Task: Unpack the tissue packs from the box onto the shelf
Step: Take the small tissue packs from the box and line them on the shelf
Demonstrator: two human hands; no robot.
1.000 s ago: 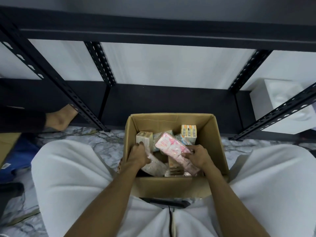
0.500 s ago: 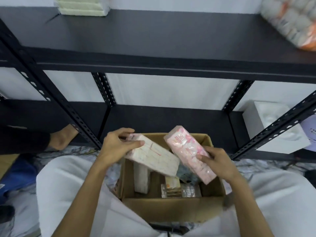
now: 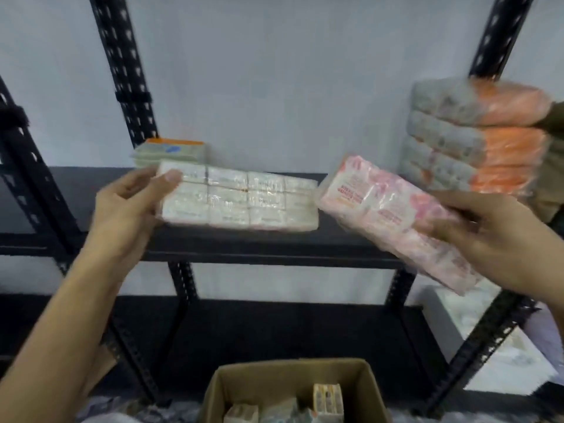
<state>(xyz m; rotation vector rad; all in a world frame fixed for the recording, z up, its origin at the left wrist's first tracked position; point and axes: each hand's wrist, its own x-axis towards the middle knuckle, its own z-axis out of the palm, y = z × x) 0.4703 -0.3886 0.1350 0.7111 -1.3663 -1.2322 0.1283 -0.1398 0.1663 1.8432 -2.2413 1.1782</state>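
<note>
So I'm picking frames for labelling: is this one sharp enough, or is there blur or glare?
Head view: motion blur smears both hands, the white pack and the pink pack, so their print is unreadable; glare glints on the wrapping; the wide lens splays the shelf posts; lighting is even.

No text legible anywhere, motion blur throughout. Pink tissue pack (image 3: 393,218): blocks of red print on the wrapper, letters too smeared to read. White tissue pack (image 3: 238,199): faint grey marks and one small red spot on the wrapper, unreadable. Small packs in the cardboard box (image 3: 293,380): orange and yellow label panels, no characters can be made out.
</note>
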